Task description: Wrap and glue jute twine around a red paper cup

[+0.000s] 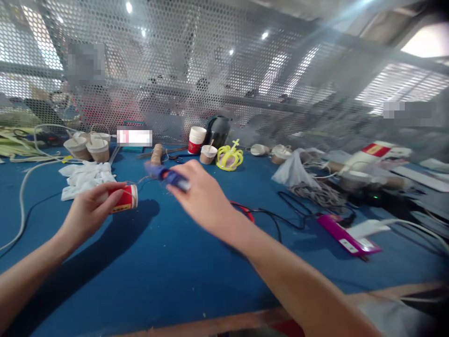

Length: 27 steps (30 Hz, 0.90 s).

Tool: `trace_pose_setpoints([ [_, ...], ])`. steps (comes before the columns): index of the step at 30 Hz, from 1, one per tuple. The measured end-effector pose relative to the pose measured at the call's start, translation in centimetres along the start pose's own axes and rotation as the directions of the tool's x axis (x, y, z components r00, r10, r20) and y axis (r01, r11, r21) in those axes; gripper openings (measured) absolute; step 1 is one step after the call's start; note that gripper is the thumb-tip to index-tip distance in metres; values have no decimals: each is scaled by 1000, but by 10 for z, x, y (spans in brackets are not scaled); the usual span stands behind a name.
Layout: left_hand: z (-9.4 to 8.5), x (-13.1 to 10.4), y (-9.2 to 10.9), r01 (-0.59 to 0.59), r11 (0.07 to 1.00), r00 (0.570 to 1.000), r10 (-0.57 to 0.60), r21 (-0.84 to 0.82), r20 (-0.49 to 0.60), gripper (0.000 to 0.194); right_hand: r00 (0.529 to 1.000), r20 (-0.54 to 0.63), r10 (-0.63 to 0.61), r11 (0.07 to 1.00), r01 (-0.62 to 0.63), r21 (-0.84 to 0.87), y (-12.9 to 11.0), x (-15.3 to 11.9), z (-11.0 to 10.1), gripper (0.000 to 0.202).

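A red and white paper cup [123, 198] lies sideways in my left hand [89, 206], its fingers closed round it. A thin strand seems to run from near the cup across the table. My right hand [201, 196] is raised over the table, closed on a blue-purple handheld tool [171, 178] with an orange spot. Blur hides the tool's exact kind, and its far end points left, above and apart from the cup. Behind it stands a spool of brown twine [157, 153]. Crumpled white cloth or tissue [87, 177] lies just beyond my left hand.
Along the back stand brown cups [98, 150], stacked paper cups [197, 139], a dark kettle [219, 131] and a yellow crown [229, 158]. To the right are a plastic bag [296, 168], grey cord [319, 196], black cables and a purple power strip [345, 236]. Perforated metal panels [168, 61] rise behind.
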State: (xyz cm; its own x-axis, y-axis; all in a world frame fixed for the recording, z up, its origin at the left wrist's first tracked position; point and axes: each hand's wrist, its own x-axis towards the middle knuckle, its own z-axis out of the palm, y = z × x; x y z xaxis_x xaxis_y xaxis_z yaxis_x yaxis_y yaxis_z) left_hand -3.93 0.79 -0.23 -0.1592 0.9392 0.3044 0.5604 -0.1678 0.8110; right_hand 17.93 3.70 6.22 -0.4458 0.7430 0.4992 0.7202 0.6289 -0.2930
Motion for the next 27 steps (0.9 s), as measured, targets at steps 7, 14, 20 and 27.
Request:
trace_pose_setpoints([
  [7,7,-8,5,7,1000,996,-10,25,89,42,783,221,581,691,-618,374,108,25,39,16],
  [14,12,-15,5,-29,997,987,40,-68,155,37,750,227,621,729,-659,185,126,33,54,31],
  [20,15,-21,13,-45,990,978,71,-133,195,35,895,218,390,875,-434,214,58,25,33,21],
  [27,11,-27,17,-249,968,942,244,-7,229,42,839,540,-65,628,-386,675,-7,4,37,43],
])
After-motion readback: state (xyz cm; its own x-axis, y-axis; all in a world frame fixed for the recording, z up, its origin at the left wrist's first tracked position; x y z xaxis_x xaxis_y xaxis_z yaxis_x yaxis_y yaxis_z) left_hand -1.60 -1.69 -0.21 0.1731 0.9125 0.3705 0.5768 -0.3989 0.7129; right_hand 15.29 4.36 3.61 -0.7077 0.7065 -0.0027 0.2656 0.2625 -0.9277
